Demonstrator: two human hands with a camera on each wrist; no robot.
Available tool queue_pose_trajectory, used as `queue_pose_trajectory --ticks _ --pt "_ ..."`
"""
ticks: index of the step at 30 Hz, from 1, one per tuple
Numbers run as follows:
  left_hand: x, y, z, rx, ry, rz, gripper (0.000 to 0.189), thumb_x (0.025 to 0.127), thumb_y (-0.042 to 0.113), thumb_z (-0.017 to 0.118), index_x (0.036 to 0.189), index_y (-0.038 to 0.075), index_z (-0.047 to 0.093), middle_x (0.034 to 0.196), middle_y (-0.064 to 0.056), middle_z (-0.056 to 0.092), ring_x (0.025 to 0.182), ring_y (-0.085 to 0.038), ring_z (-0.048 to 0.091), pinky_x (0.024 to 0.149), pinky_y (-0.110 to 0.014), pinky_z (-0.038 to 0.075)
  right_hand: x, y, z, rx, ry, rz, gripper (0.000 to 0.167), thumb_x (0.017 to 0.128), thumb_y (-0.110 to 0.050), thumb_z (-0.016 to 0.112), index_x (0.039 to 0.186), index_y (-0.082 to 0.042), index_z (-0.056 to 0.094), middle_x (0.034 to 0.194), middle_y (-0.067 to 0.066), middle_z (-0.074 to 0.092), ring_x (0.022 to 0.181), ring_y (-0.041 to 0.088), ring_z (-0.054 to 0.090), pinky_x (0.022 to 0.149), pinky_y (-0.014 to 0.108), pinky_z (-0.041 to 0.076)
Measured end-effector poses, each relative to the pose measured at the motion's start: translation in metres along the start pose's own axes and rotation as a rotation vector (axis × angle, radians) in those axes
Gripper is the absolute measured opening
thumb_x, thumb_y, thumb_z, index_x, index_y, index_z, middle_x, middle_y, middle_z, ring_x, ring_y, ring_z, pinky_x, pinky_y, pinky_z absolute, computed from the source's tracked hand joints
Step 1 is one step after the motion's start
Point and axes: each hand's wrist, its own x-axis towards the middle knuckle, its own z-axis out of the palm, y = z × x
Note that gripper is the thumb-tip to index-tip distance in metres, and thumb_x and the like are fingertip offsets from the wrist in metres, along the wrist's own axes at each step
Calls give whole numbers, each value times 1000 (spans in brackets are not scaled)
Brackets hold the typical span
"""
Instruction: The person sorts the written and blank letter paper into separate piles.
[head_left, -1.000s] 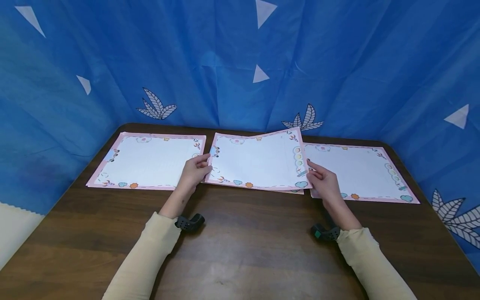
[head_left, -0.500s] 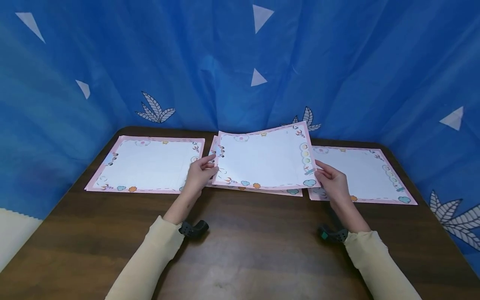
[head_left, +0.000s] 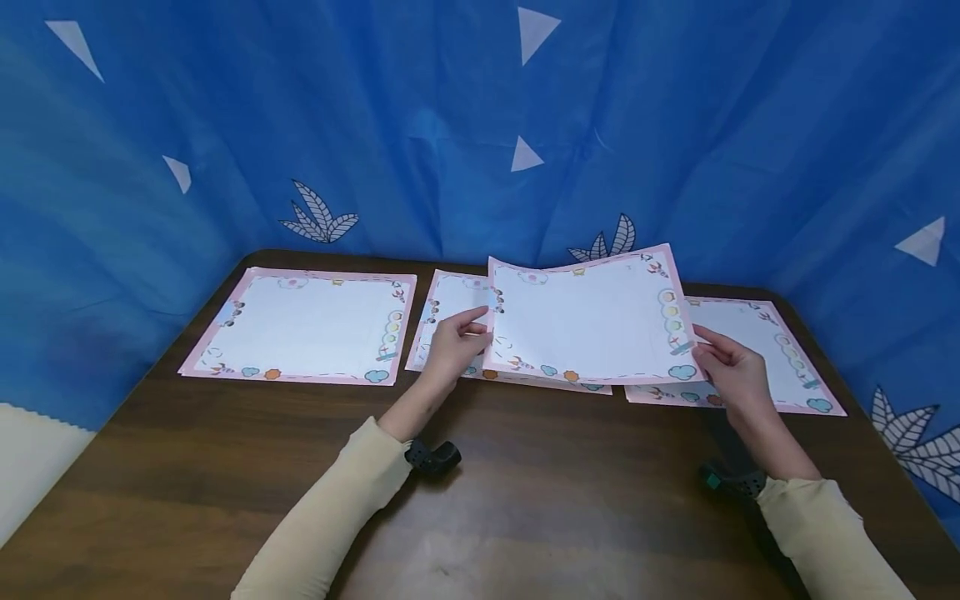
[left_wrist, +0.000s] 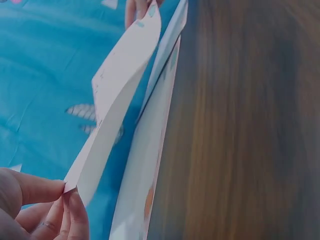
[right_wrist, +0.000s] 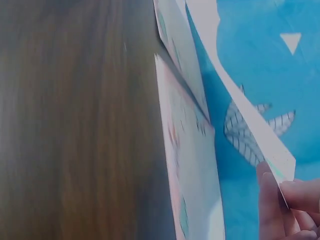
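A sheet of paper (head_left: 585, 321) with a pink, cartoon-decorated border is held up above the table, bowed a little. My left hand (head_left: 456, 346) pinches its left edge between thumb and fingers; the left wrist view shows that grip at the corner of the sheet (left_wrist: 117, 85). On the opposite edge my right hand (head_left: 731, 367) pinches it the same way, seen also in the right wrist view, where the fingers (right_wrist: 272, 205) hold the corner. The raised sheet overlaps the middle paper (head_left: 442, 321) and the right paper (head_left: 757, 350), partly hiding both.
A left stack of matching papers (head_left: 315, 325) lies at the back left of the dark wooden table (head_left: 540, 500). Behind the table hangs a blue curtain (head_left: 420, 125) with white triangles and leaf prints. Black wrist cameras sit on both wrists.
Both hands have lifted the sheet off the middle papers and carried it to the right, uncovering the left part of the middle paper. The papers on the table stay where they were.
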Motion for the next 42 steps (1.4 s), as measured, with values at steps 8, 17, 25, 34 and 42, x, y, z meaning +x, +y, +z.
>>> queue_pose_trajectory --ticks 8,17,25,34,42 --pt "0 10 45 24 -48 19 40 84 -1 65 124 0 60 83 -8 63 69 -15 57 63 -21 49 26 40 -52 12 45 39 48 89 -37 60 135 -24 53 101 -6 58 77 3 59 61 13 49" --pt "-3 16 88 63 -102 42 41 84 0 66 124 -1 59 79 -4 62 68 -12 59 62 -19 49 2 6 -86 52 96 137 45 93 -22 57 137 -19 50 95 -15 50 77 2 52 60 11 47" --pt "-7 15 123 56 -117 62 40 85 1 66 125 0 59 75 0 60 64 -9 58 59 -18 49 -8 14 -108 255 100 204 52 90 -22 61 139 -15 46 96 -14 53 75 -1 53 58 10 47" --pt "-9 14 155 79 -121 84 36 86 3 65 123 1 61 69 3 57 57 -6 54 53 -16 46 15 63 -135 299 169 261 66 80 -37 63 141 -20 44 128 -4 45 83 -2 50 54 7 45" --pt "-8 14 172 170 -134 97 34 87 4 64 120 -1 62 63 4 53 55 -6 48 48 -16 40 21 69 -141 253 208 337 60 88 -34 57 143 -18 39 131 -5 43 85 1 47 48 7 43"
